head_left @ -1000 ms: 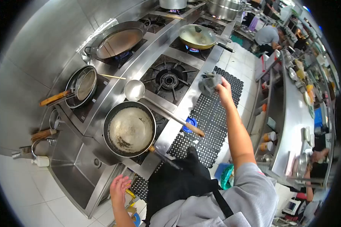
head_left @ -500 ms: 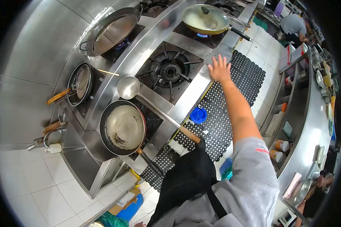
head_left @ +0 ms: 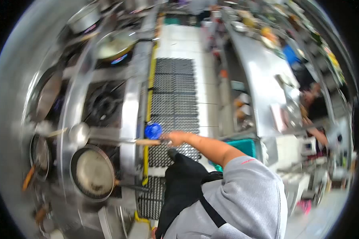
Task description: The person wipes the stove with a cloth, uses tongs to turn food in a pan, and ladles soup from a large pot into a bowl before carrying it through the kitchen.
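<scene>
The view is motion-blurred. My right hand [head_left: 174,138] is stretched left over the stove's front edge and meets the wooden end of the long ladle [head_left: 147,142]; the blur hides whether the fingers are closed around it. The ladle's steel bowl [head_left: 79,133] rests on the stove top just above an empty dark frying pan [head_left: 92,172]. My left hand is out of view. I wear a grey top and a black apron.
An unlit burner [head_left: 103,104] lies beyond the ladle, and a lidded pan [head_left: 113,46] sits over a blue flame farther on. Black rubber mats [head_left: 175,91] and a blue round object [head_left: 152,130] cover the aisle floor. A steel counter [head_left: 263,75] runs along the right, with another person's arm [head_left: 317,133] beside it.
The camera swung right along the aisle. My right hand left the grey cloth at the stove edge and came back to the ladle's wooden handle end. The left hand dropped out of view.
</scene>
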Tool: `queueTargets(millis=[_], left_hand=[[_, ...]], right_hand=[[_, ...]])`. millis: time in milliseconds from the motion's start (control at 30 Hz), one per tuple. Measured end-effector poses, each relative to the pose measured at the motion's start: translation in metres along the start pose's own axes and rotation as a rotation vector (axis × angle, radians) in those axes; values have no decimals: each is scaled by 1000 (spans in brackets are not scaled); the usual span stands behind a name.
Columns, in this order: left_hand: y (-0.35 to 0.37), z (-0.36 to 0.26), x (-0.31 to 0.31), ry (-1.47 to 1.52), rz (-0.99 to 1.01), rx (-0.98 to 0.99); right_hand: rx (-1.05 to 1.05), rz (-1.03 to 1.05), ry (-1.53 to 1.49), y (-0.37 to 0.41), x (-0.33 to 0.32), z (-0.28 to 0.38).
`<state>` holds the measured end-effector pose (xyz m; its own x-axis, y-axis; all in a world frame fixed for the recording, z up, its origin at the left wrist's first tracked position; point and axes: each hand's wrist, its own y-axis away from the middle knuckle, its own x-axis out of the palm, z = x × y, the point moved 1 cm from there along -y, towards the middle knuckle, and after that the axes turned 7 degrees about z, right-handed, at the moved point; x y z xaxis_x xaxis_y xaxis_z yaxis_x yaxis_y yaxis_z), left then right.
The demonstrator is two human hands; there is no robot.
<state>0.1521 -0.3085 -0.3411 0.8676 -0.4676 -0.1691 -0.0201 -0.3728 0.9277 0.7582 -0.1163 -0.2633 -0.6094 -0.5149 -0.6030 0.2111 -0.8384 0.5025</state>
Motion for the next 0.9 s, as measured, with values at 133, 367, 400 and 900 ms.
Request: queueTargets(millis=[133,367,400,900], left_hand=[[-75,-64,4,-135,92,75],[-116,-175,51,-258,182,208],[-119,-187,61,-273,192,224],[-111,-336,264,-716,315,235]], right_hand=[[436,-130,-175,156,4,-51],[758,-1206,53,446,-128,-104],[765,-1328,70,474,-145,-95],[629,-1369,-28,423,-59,-233]])
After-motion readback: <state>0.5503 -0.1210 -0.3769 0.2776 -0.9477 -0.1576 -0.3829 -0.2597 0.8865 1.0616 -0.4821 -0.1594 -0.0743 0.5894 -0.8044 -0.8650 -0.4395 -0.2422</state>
